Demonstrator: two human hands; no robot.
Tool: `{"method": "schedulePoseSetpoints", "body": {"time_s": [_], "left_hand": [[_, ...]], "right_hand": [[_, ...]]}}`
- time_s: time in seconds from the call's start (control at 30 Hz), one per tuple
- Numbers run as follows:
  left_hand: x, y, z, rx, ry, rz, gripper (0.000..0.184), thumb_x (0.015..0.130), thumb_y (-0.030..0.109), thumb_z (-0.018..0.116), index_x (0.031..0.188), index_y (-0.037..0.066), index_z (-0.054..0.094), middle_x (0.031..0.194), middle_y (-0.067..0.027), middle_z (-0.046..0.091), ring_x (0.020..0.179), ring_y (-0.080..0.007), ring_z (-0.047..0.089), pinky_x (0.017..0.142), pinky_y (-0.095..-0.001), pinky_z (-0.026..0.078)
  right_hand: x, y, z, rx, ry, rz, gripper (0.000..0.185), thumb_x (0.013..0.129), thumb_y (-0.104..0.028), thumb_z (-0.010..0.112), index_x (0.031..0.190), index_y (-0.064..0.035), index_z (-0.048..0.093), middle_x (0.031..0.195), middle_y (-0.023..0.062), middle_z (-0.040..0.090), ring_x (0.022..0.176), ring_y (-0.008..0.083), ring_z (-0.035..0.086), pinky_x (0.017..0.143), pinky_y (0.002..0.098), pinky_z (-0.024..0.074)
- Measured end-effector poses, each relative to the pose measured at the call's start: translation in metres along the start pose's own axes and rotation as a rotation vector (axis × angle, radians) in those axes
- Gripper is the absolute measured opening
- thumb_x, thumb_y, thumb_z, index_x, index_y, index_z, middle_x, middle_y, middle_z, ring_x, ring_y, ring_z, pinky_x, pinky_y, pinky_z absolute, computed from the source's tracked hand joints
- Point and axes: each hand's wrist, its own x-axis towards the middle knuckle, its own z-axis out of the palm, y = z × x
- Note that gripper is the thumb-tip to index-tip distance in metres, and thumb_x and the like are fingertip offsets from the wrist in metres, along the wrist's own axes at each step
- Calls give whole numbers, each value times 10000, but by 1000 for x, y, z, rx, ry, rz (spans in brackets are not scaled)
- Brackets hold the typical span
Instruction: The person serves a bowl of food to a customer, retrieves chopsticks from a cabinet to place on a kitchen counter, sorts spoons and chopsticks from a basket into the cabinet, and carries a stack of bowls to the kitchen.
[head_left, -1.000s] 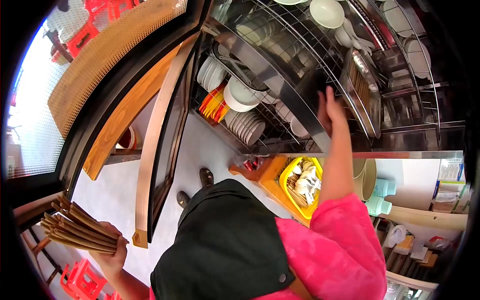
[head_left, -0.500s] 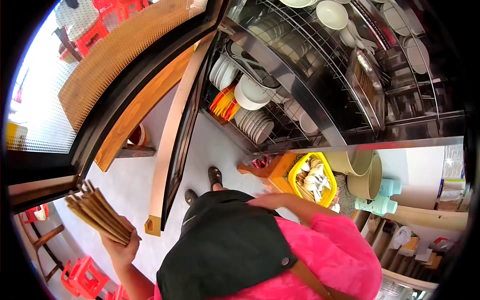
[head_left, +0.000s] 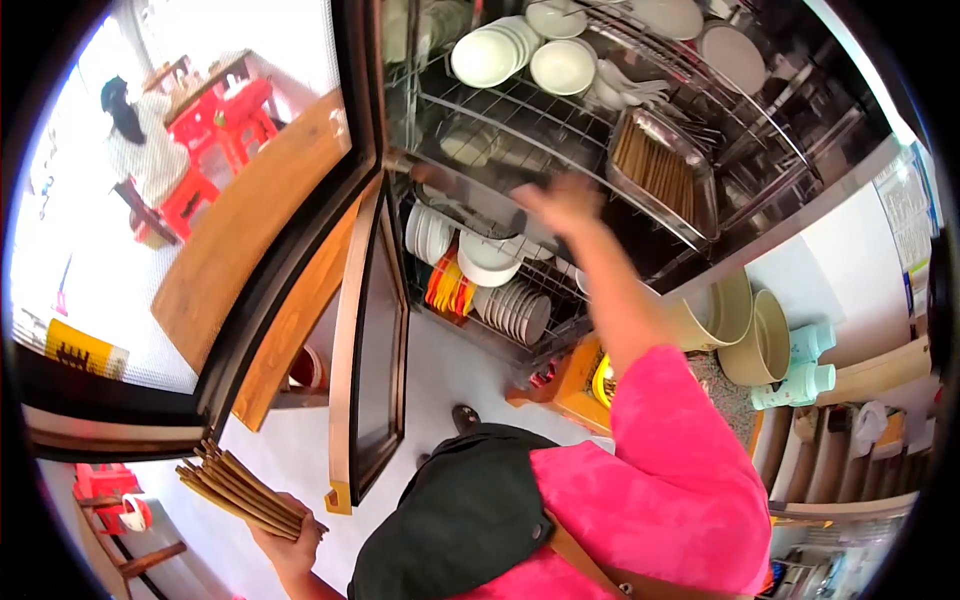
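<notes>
1. Bundle of chopsticks [head_left: 240, 488]: we have it in our left hand [head_left: 287, 533], low and out to the left of our body. The fingers are wrapped around it near one end, and the longer part juts past the hand, slanting up and to the left.
2. Our right hand [head_left: 562, 203] is well apart from the bundle, stretched forward before the steel cabinet [head_left: 760, 238]. It looks empty, fingers extended and thumb spread, though blurred; we cannot tell whether it touches the wire racks.
3. Between our arms we see the black apron [head_left: 450, 520], and past it the wood-edged door [head_left: 352, 350], just beyond the left hand.
4. On the upper rack, near our right hand and to its right, a metal tray [head_left: 685, 148] holds more sticks [head_left: 650, 172]. White spoons [head_left: 625, 88] and white bowls [head_left: 563, 66] lie beyond it.
5. On the lower rack we find a large white bowl [head_left: 490, 262], stacked plates [head_left: 515, 312] and orange and yellow utensils [head_left: 450, 285].
6. To the right, below the cabinet, stand beige tubs [head_left: 755, 340] beside turquoise cups [head_left: 800, 380].
7. Farthest off, beyond the frame on the left, we see a person [head_left: 150, 140] seated on a red stool [head_left: 187, 200].
</notes>
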Motion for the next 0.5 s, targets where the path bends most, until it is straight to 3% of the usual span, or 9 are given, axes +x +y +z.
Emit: {"method": "schedulePoseSetpoints", "body": {"time_s": [0.07, 0.1, 0.13, 0.27, 0.33, 0.37, 0.43, 0.47, 0.5], "left_hand": [[0, 9, 11, -6, 64, -43, 490, 584, -106, 511, 1016, -2, 303, 686, -106, 490, 477, -153, 514, 420, -257, 476], [0, 11, 11, 6, 34, -32, 510, 580, -110, 510, 1029, 3, 296, 689, -107, 490, 480, -159, 520, 423, -258, 479], [2, 10, 12, 12, 31, -3, 510, 580, -110, 510, 1029, 3, 296, 689, -107, 490, 480, -159, 520, 423, -258, 479], [-1, 12, 0, -19, -92, -49, 487, 569, -110, 524, 998, -7, 318, 696, -106, 493, 533, -170, 540, 445, -264, 485], [3, 6, 2, -17, -181, 82, 438, 564, -95, 548, 947, -6, 355, 693, -96, 495, 572, -166, 539, 487, -270, 485], [6, 4, 4, -51, -277, 63, 398, 565, -76, 568, 911, -1, 386, 687, -84, 499, 591, -158, 531, 528, -274, 477], [12, -3, 16, -88, -379, 165, 352, 564, -56, 598, 869, 3, 433, 699, -68, 514, 588, -142, 527, 539, -262, 463], [11, -5, 22, -91, -427, 227, 347, 564, -53, 606, 864, 3, 441, 706, -66, 518, 590, -138, 528, 539, -258, 460], [10, 4, 31, -79, -533, 233, 339, 565, -54, 607, 858, 3, 445, 710, -62, 521, 595, -134, 529, 538, -254, 457]], "right_hand": [[-30, -53, -6, 29, -152, -591, 689, 721, -483, 552, 1236, -57, 388, 1314, 198, 288, 1265, 313, 182, 1023, 408, 167], [-67, -67, -15, 711, -378, -931, 540, 685, -355, 643, 1119, -63, 509, 1262, 150, 378, 1251, 289, 228, 1012, 418, 198], [-62, -65, -18, 723, -349, -935, 540, 685, -355, 643, 1119, -63, 509, 1262, 150, 378, 1251, 289, 228, 1012, 418, 198], [-57, -34, 15, 300, 431, -676, 461, 751, -358, 576, 1125, -99, 498, 1256, 69, 399, 1236, 278, 260, 977, 512, 206], [-24, 1, 31, 252, 385, 124, 581, 729, -409, 571, 1192, -95, 414, 1268, 129, 360, 1207, 297, 289, 956, 511, 228], [-42, 5, 29, 12, 303, 6, 694, 695, -432, 595, 1234, -82, 333, 1283, 170, 311, 1161, 303, 326, 930, 506, 257], [-105, -2, -17, 188, 159, -559, 518, 723, -363, 585, 1134, -74, 460, 1088, 138, 516, 1024, 275, 457, 882, 477, 330], [-102, -10, 34, 702, -402, -793, 387, 762, -243, 574, 1096, -60, 505, 940, 96, 593, 872, 229, 552, 790, 377, 425], [-159, -16, 14, 1179, -972, -703, 360, 790, -168, 563, 1122, -46, 496, 952, 88, 603, 787, 184, 583, 729, 293, 459]]}}
